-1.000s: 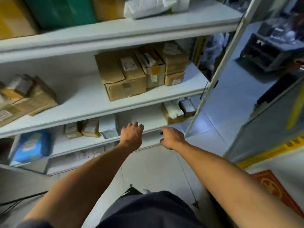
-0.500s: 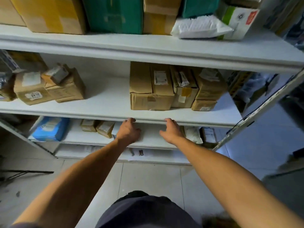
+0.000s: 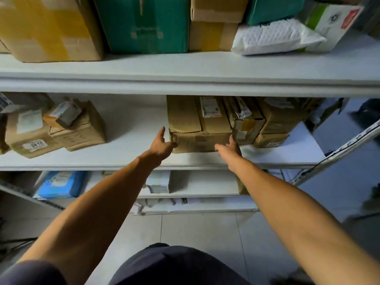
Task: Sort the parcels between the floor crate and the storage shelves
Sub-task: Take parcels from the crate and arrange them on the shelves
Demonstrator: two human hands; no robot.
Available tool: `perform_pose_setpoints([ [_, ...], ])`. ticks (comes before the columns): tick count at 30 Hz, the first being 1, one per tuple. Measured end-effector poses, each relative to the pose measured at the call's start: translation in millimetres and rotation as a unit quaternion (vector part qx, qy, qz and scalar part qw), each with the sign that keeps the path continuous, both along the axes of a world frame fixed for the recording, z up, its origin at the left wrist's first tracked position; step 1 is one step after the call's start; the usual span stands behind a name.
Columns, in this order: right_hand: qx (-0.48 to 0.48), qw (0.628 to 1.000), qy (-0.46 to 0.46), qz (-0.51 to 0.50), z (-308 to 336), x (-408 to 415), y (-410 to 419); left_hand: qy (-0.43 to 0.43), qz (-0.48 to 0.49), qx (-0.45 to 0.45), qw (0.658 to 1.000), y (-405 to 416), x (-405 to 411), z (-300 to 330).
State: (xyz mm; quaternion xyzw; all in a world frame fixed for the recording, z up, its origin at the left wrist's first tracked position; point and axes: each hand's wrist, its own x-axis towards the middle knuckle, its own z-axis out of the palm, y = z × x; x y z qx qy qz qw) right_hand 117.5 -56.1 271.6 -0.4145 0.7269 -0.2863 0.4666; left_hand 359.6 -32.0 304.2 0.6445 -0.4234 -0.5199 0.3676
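A wide brown cardboard parcel (image 3: 197,141) sits on the middle white shelf (image 3: 131,157), with two smaller cartons stacked on top of it. My left hand (image 3: 161,144) reaches its left front corner, fingers straight and thumb touching the corner. My right hand (image 3: 230,148) is at its right front edge, fingers extended and touching the box face. Neither hand grips anything. More brown parcels (image 3: 246,122) stand close on its right. No floor crate is in view.
Taped brown boxes (image 3: 33,130) stand at the shelf's left. The top shelf carries a yellow-taped carton (image 3: 47,27), a green box (image 3: 144,23) and a white padded mailer (image 3: 273,38). A blue packet (image 3: 59,185) lies on a lower shelf. Tiled floor (image 3: 197,229) lies below.
Both hands rose from the lower shelf's front edge to the brown parcel on the middle shelf. My view tilted up, bringing the top shelf closer.
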Motion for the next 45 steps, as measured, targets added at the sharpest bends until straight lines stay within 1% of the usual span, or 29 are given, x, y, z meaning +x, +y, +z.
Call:
perform_pose_setpoints([
  [2,-0.010,1.000,-0.029,-0.005,-7.0,0.7,-0.6,0.016,-0.024,-0.015,0.999,-5.2,0.0,-3.5],
  [4,-0.024,0.999,-0.035,-0.002,-13.2,2.2,1.2,0.002,-0.057,-0.047,0.997,-4.8,-1.9,-8.2],
  [7,-0.043,0.998,-0.051,-0.009,-18.0,-0.2,1.4,-0.012,-0.067,-0.061,0.996,-4.6,-3.0,-12.2],
  [11,-0.066,0.994,-0.083,-0.013,-15.3,-6.0,1.2,0.017,-0.007,-0.024,1.000,-7.1,0.3,-9.5],
  [15,-0.060,0.997,-0.052,0.017,-10.2,-12.1,24.3,0.010,0.054,-0.030,0.998,9.6,10.8,-14.9],
  [19,-0.058,0.998,-0.028,0.011,-13.4,-12.7,62.3,0.038,0.120,-0.023,0.992,39.1,22.6,-26.0],
  [22,-0.068,0.994,-0.090,-0.012,-23.1,-13.8,89.6,0.055,0.118,0.013,0.991,68.4,27.5,-35.9],
  [24,-0.068,0.991,-0.118,-0.003,-27.7,-18.6,100.3,0.068,0.108,0.031,0.991,87.0,27.4,-43.7],
  [27,-0.055,0.992,-0.096,0.056,-26.9,-25.5,112.4,0.099,0.144,0.053,0.983,108.3,29.1,-45.1],
  [29,-0.055,0.992,-0.072,0.094,-25.1,-27.3,121.2,0.101,0.139,0.067,0.983,118.5,32.0,-44.0],
  [31,-0.045,0.992,-0.067,0.100,-21.6,-28.0,127.8,0.103,0.128,0.076,0.983,126.6,35.2,-44.1],
  [35,-0.029,0.990,-0.105,0.093,-11.7,-34.4,125.9,0.115,0.114,0.086,0.983,135.4,38.9,-41.7],
  [37,-0.024,0.992,-0.099,0.081,-7.7,-36.6,124.7,0.105,0.114,0.072,0.985,135.6,37.6,-41.2],
  [39,-0.019,0.992,-0.090,0.081,-12.2,-36.4,123.8,0.076,0.107,0.051,0.990,131.7,35.4,-39.9],
  [43,0.009,0.992,-0.058,0.112,-21.8,-29.8,122.8,-0.007,0.036,0.044,0.998,121.5,35.8,-39.4],
  [45,0.024,0.991,-0.047,0.119,-19.9,-24.6,123.4,-0.031,0.029,0.051,0.998,119.1,37.7,-42.4],
])
